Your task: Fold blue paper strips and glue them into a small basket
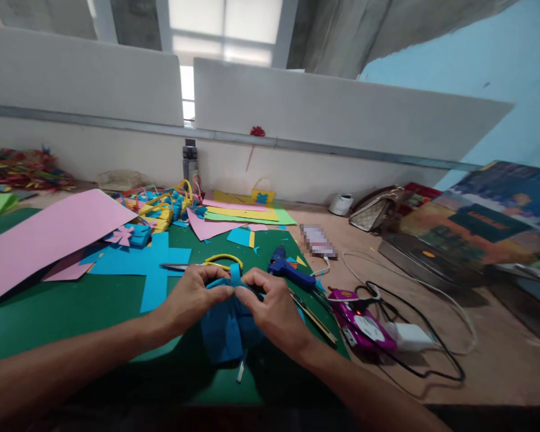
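Note:
Between my two hands is a small blue paper basket (225, 330), held above the green mat (180, 372). My left hand (202, 297) pinches its upper edge, thumb toward me. From the other side my right hand (267, 300) pinches the same edge, the thumbs nearly touching. A narrow blue strip (236, 275) stands up between the fingertips. Just beyond lie scissors with yellow handles (222, 259), their blades pointing left. A blue cross-shaped paper cutout (157, 267) lies left of them. A blue glue gun (292, 271) and a utility knife (317, 321) rest right of my right hand.
Pink paper (58, 234) spreads over the left. Small finished paper baskets (162, 213) and coloured sheets (247, 210) sit at the back. On the right are a phone (318, 241), a purple power strip (364, 327) with tangled cables, and a brown case (423, 261).

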Motion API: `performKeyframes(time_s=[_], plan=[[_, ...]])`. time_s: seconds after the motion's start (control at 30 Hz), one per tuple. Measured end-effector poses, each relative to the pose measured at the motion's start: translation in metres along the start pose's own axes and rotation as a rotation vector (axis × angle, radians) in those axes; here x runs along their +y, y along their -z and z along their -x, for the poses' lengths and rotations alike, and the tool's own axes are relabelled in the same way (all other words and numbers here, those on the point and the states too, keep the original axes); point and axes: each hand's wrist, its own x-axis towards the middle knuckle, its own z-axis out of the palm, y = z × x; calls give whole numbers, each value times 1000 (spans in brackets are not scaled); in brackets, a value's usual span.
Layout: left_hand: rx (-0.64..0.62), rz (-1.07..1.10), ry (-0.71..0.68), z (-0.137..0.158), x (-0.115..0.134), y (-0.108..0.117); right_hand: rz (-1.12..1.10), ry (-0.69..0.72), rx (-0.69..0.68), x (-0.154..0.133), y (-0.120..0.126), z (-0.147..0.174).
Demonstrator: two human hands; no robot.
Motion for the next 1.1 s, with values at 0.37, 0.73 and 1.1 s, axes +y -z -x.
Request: performKeyframes(time_s=[0.37,0.73,1.1], plan=[[99,-92,-223,2,-1,-3,-29,38,21,-6,4,0],[270,-558,-917,-1,-14,0,97,112,74,-1,6,0],[302,-649,-1065,-6,-12,3,210,210,108,-1,4,0]])
